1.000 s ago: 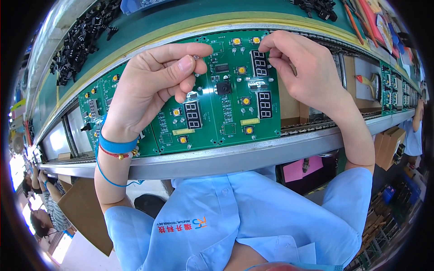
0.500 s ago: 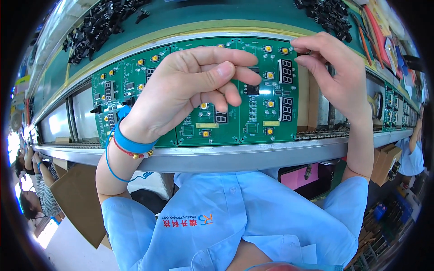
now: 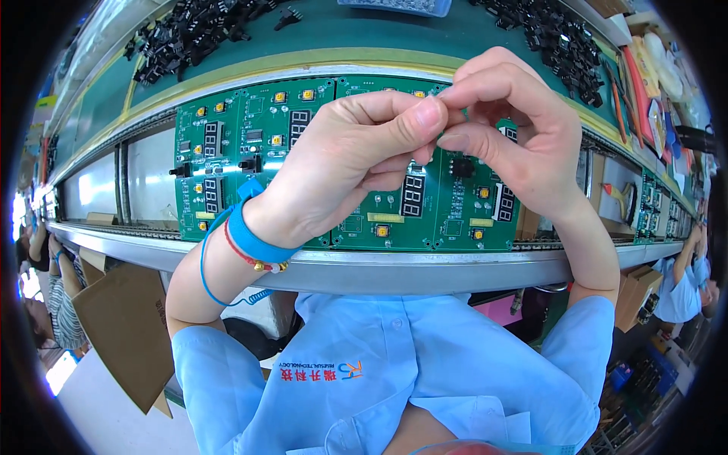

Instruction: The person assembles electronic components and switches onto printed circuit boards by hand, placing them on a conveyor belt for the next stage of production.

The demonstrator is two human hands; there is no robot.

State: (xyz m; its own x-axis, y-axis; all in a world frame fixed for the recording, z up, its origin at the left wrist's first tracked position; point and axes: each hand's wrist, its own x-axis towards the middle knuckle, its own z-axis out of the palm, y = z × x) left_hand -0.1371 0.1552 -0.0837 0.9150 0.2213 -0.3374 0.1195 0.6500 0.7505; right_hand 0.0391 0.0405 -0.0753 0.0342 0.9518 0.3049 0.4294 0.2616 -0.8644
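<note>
My left hand (image 3: 360, 155), with a blue wrist strap (image 3: 254, 227) at its wrist, is closed in a pinch over the circuit boards. My right hand (image 3: 519, 125) meets it from the right, thumb and index finger pressed together at the left fingertips. Whatever the two pinches hold is hidden or too small to make out. Below them lies a row of green circuit boards (image 3: 353, 236) with yellow push buttons and digit displays (image 3: 412, 196). Two black switch-like parts, one of them a black part (image 3: 249, 164), sit on the boards at left. A black component (image 3: 460, 167) is beside my right thumb.
Metal conveyor rails (image 3: 364, 273) border the boards. Piles of small black parts lie beyond, a left pile (image 3: 205, 34) and a right pile (image 3: 557, 53), with a blue tray (image 3: 398, 6) between. Pliers and tools (image 3: 618, 95) lie at far right. Other people work at both sides.
My hands have come together, the left moving right and its fingers closing, the right moving left. The boards appear shifted right in view, and the blue tray has come into view.
</note>
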